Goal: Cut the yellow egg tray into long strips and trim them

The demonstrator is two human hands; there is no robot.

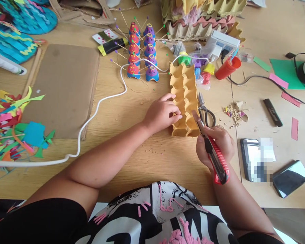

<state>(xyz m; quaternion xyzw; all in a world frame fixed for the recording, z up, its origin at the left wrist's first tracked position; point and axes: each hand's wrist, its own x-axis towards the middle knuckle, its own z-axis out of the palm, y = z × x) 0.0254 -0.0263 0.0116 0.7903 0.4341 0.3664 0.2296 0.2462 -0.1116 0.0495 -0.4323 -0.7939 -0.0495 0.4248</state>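
Note:
A yellow cardboard egg carton [185,84], two cups wide, lies lengthwise on the wooden table in front of me. My left hand [164,113] grips its left side, with bent fingers reaching into the cups. In my right hand [220,144] is a red and black utility knife [213,154], its blade out and pointing up at the carton's lower right edge. I cannot tell whether the blade touches the card. Scissors [205,110] with black handles rest against the carton's right side. Two rows of painted egg-carton figures [142,51], red-blue and purple, stand behind with pins stuck in them.
A white cable [101,100] winds across the table. At left are brown cardboard [63,88] and paper scraps [12,125]. Stacked egg trays [193,28], a power strip [222,42] and a red cup [228,67] stand behind; phones [291,178] lie at right.

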